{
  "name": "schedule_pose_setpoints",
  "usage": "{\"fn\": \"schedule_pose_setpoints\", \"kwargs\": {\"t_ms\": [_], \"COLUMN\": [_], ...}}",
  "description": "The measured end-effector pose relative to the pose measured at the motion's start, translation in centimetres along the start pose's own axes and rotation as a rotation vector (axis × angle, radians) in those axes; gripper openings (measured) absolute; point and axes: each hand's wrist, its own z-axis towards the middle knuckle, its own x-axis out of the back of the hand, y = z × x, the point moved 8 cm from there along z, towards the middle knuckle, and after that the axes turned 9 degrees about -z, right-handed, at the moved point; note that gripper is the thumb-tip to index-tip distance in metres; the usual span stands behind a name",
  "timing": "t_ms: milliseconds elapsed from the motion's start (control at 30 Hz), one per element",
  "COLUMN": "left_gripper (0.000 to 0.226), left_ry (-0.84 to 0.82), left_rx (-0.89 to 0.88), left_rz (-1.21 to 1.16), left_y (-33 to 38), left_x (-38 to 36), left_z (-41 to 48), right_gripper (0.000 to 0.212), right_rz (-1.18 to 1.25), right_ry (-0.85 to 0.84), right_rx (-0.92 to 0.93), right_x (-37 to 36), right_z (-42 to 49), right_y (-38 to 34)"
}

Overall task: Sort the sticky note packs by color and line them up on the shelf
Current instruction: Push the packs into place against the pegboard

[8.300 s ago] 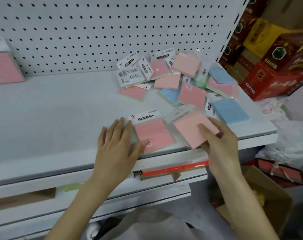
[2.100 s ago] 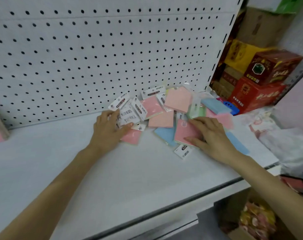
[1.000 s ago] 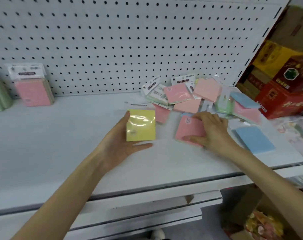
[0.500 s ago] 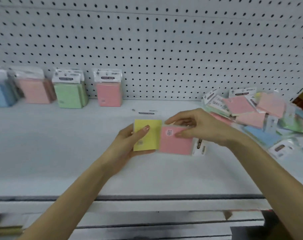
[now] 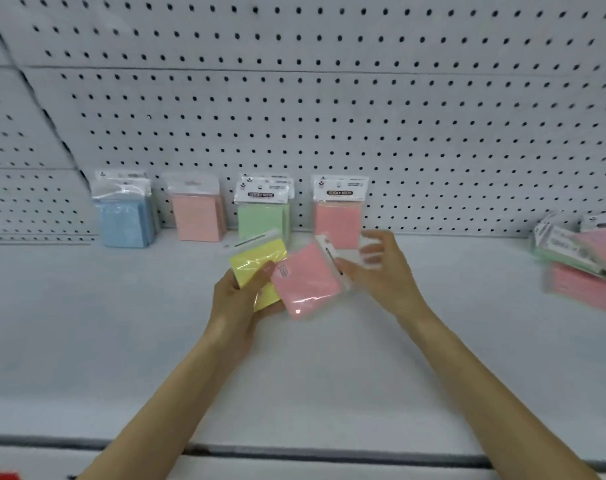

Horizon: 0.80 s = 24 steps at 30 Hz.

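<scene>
1. The left hand [image 5: 240, 299] is closed around a yellow sticky note pack [image 5: 258, 268], thumb across its face and fingers beneath; the pack is held tilted above the shelf [image 5: 86, 341], in front of the standing row
2. A pink sticky note pack [image 5: 306, 280] lies partly over the yellow one's right edge, tilted with its white header card toward the right; whether the left hand also bears its lower corner cannot be told
3. The right hand [image 5: 381, 271] touches the header side of the pink pack with fingers spread and blurred; whether those fingers pinch the header or only rest beside it cannot be told
4. Behind the hands, four groups of packs stand upright against the pegboard [image 5: 398, 116] in a row: from the left, a blue stack [image 5: 124, 220], a pink stack [image 5: 195, 216], a green stack [image 5: 260, 216] and a second pink stack [image 5: 338, 216], the last partly hidden by the held pink pack and the right fingers
5. The four groups stand apart from one another, each with its white header uppermost
6. At the far right of the shelf, well apart from the row, lies an unsorted heap [image 5: 582, 265] of packs, pink and green ones overlapping, cut off by the frame edge
</scene>
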Motion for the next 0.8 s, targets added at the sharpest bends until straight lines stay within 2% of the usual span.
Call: {"fn": "schedule_pose_setpoints", "kwargs": {"t_ms": [67, 167, 267, 333, 433, 567, 633, 800], "left_gripper": [0.025, 0.03, 0.03, 0.031, 0.036, 0.026, 0.031, 0.048], "left_ry": [0.027, 0.045, 0.018, -0.058, -0.12, -0.156, -0.179, -0.21], "left_rx": [-0.015, -0.012, 0.009, 0.005, 0.014, -0.009, -0.048, -0.107], "left_rz": [-0.048, -0.146, -0.187, -0.178, -0.171, -0.137, -0.102, -0.07], "left_y": [0.4, 0.1, -0.5, -0.4, -0.2, 0.0, 0.3, 0.6], "left_x": [0.7, 1.0, 1.0, 0.7, 0.5, 0.3, 0.0, -0.2], "left_z": [1.0, 2.2, 3.3, 4.1, 5.2, 6.2, 6.6, 7.0], "right_gripper": [0.057, 0.042, 0.037, 0.041, 0.018, 0.027, 0.031, 0.037], "right_rz": [0.197, 0.493, 0.763, 0.813, 0.756, 0.312, 0.18, 0.091], "right_ry": [-0.163, -0.297, -0.31, -0.242, -0.047, 0.18, 0.193, 0.226], "right_rx": [-0.17, -0.286, -0.368, -0.359, -0.259, 0.023, 0.103, 0.161], "right_x": [-3.3, -6.5, -7.8, -7.5, -5.0, -0.3, 0.7, 1.3], "right_z": [-1.1, -1.5, -1.3, -0.7, 1.0, 3.4, 4.3, 6.2], "right_y": [0.9, 0.8, 0.6, 0.5, 0.1, -0.9, -1.1, -0.1]}}
